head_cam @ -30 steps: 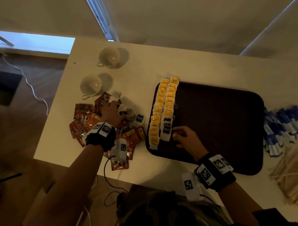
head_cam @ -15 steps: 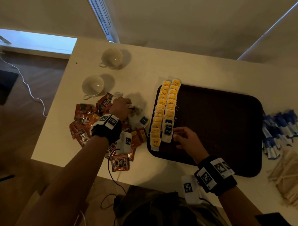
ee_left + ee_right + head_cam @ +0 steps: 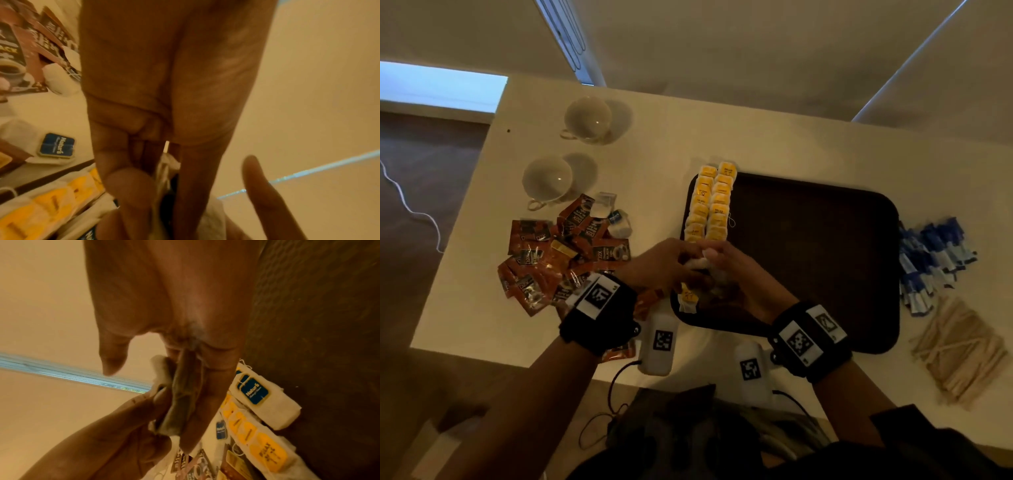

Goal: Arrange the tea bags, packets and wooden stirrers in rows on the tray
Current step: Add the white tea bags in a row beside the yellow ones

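Both hands meet above the left part of the dark brown tray. My left hand pinches a white tea bag between thumb and fingers, and my right hand grips the same bag from the other side. The right wrist view shows the tea bag folded between the fingers of both hands. Two rows of yellow-tagged tea bags lie along the tray's left edge, with blue-tagged tea bags at the near end. The hands hide that end in the head view.
A heap of orange packets and a loose blue-tagged tea bag lie left of the tray. Two white cups stand behind them. Blue packets and wooden stirrers lie right of the tray.
My left hand left the packet heap and came right over the tray with a tea bag. My right hand rose from the row and took hold of the same bag.
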A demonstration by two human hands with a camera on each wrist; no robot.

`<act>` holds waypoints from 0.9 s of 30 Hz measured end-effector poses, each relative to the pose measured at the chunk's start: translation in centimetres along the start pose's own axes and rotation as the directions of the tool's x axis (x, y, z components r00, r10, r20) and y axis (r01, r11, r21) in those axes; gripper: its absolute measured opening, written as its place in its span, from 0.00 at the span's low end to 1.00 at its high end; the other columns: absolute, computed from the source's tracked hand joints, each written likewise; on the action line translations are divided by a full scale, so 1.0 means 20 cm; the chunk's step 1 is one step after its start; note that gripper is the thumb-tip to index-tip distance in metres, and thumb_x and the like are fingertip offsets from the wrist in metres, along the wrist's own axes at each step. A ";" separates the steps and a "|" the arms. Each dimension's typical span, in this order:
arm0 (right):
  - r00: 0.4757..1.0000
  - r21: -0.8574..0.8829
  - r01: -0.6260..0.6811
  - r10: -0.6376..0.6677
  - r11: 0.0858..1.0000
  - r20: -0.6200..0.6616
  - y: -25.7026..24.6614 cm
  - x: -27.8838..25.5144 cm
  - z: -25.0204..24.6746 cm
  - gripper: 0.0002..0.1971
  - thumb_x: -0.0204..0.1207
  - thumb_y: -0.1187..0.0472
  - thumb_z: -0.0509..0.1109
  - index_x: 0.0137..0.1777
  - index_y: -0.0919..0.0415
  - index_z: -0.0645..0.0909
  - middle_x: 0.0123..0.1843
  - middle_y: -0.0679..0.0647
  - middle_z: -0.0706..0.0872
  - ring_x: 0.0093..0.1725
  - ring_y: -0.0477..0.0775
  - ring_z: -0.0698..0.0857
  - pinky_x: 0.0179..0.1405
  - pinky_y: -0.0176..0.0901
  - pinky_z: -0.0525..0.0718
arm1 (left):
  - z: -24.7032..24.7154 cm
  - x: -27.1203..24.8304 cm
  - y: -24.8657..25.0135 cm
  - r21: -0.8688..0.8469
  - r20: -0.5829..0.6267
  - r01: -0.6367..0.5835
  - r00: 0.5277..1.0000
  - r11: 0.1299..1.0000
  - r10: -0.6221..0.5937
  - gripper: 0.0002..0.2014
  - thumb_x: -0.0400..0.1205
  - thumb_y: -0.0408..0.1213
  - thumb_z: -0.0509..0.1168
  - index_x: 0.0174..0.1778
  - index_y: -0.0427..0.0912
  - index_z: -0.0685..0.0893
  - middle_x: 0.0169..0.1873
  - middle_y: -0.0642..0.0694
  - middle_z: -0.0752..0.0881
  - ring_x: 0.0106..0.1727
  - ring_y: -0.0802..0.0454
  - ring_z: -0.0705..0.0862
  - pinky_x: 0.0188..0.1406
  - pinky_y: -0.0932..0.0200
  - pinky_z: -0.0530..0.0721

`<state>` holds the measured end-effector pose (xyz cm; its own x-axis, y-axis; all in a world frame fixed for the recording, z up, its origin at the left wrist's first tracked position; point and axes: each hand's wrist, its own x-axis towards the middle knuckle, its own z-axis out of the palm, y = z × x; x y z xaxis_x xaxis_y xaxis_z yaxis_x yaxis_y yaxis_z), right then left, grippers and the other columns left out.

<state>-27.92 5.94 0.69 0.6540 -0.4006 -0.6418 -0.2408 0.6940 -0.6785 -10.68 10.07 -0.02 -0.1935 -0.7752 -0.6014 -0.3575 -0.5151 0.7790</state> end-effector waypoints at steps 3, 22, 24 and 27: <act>0.999 -0.028 0.009 -0.011 1.000 -0.043 0.04 -0.03 -0.03 0.11 0.81 0.57 0.64 0.62 0.52 0.77 0.55 0.56 0.85 0.49 0.51 0.88 0.43 0.43 0.88 | 0.10 0.03 0.02 0.030 -0.064 -0.043 0.997 0.999 0.044 0.12 0.77 0.33 0.70 0.56 0.37 0.81 0.51 0.42 0.84 0.45 0.48 0.87 0.37 0.57 0.89; 0.924 0.096 0.050 -0.010 0.994 -0.383 0.13 -0.09 -0.20 0.05 0.83 0.59 0.61 0.54 0.56 0.76 0.55 0.58 0.82 0.51 0.57 0.83 0.48 0.51 0.84 | 0.40 0.14 0.04 -0.104 -0.490 -0.027 0.871 0.994 -0.028 0.10 0.75 0.42 0.73 0.35 0.48 0.77 0.33 0.49 0.83 0.33 0.54 0.84 0.33 0.60 0.87; 0.925 0.116 0.039 0.008 0.992 -0.380 0.12 -0.09 -0.21 0.04 0.83 0.59 0.61 0.54 0.56 0.76 0.56 0.57 0.81 0.52 0.57 0.83 0.51 0.52 0.84 | 0.39 0.15 0.05 -0.130 -0.481 -0.054 0.877 0.990 -0.015 0.08 0.75 0.40 0.73 0.36 0.50 0.79 0.35 0.48 0.85 0.37 0.51 0.86 0.37 0.57 0.89; 0.924 0.163 0.034 0.031 0.986 -0.381 0.11 -0.09 -0.22 0.03 0.82 0.61 0.61 0.52 0.57 0.75 0.57 0.60 0.80 0.54 0.59 0.82 0.57 0.59 0.83 | 0.39 0.15 0.07 -0.172 -0.462 -0.127 0.886 0.977 0.034 0.07 0.75 0.34 0.73 0.38 0.48 0.80 0.36 0.48 0.85 0.36 0.54 0.87 0.35 0.63 0.88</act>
<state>-32.79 5.52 -1.20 0.3232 -0.5768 -0.7502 -0.0976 0.7682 -0.6327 -18.89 9.80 -2.07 0.2382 -0.8735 -0.4246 -0.1673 -0.4676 0.8680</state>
